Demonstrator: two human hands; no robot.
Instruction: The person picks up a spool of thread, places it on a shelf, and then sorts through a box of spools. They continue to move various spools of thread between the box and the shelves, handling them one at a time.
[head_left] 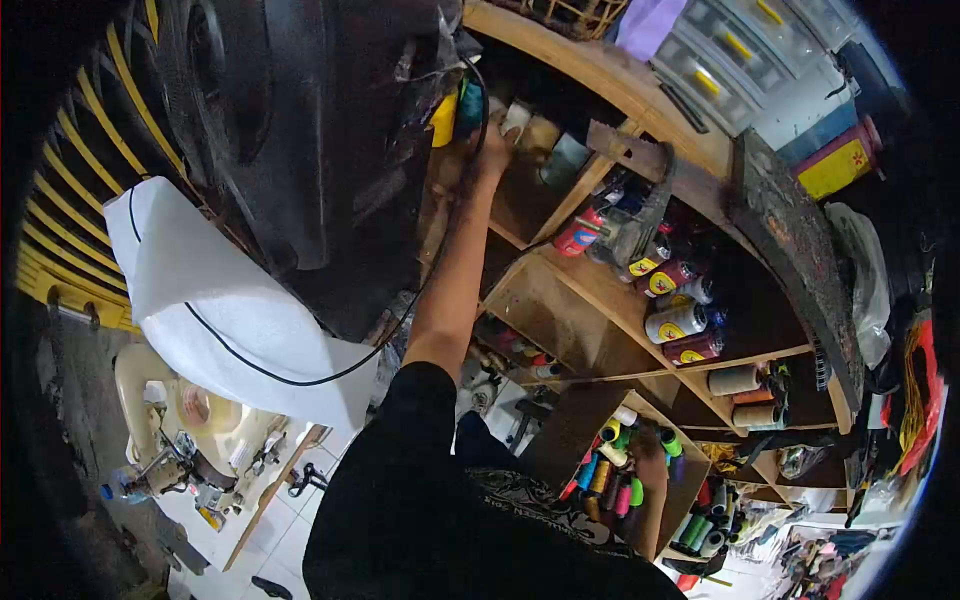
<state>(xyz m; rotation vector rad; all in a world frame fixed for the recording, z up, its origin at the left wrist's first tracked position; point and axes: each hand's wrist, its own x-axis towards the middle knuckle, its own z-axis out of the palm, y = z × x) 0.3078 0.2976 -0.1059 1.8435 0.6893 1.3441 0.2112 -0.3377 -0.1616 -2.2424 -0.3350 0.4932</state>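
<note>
My left hand (pixel 491 155) reaches into an upper wooden shelf compartment, its fingers closed against a pale thread spool (pixel 517 118). Beside that spool stand a tan spool (pixel 540 134) and a pale grey-green spool (pixel 568 158). A yellow spool (pixel 444 120) and a dark teal one (pixel 469 106) are on the other side of the hand. Lower right, my right hand (pixel 650 446) is in shadow inside a wooden box (pixel 560 425) of many-coloured thread spools (pixel 603 474). Its fingers are too dark to make out. A black cable (pixel 440 255) crosses near my left forearm.
Spray cans (pixel 676 322) and more spools (pixel 735 380) fill neighbouring shelf compartments. Clear plastic drawers (pixel 725 60) stand above. At left are a dark bulky object (pixel 290 130), a rolled white foam sheet (pixel 230 320) and a cream sewing machine (pixel 150 400).
</note>
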